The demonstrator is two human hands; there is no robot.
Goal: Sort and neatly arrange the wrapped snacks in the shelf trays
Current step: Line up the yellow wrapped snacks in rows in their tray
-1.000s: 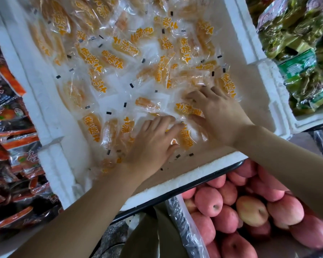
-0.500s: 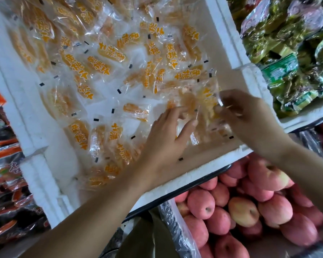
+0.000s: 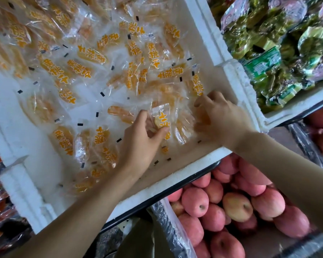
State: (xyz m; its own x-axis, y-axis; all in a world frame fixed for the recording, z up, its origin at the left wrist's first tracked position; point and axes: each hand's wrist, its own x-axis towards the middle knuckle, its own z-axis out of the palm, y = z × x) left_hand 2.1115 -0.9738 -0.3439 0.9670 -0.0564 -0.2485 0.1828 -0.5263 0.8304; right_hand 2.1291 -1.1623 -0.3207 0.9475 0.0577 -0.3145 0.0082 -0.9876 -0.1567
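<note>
**Two hands, one tray of snack packets**

Two hands work in one white foam tray (image 3: 157, 192) strewn with dozens of clear, orange-printed packets (image 3: 86, 68), too overlapped to count. The left hand (image 3: 140, 144) pinches one packet (image 3: 161, 120) near the tray's front. Its long axis points away from the person, and its lower end is hidden behind the thumb. The right hand (image 3: 222, 120) curls over packets by the right front corner; whether it grips any cannot be told.

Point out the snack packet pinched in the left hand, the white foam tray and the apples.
snack packet (image 3: 162, 118), head view, on its orange printed front.
foam tray (image 3: 211, 43), head view, on its bare right wall.
apples (image 3: 195, 202), head view, on one pink apple's skin.
</note>
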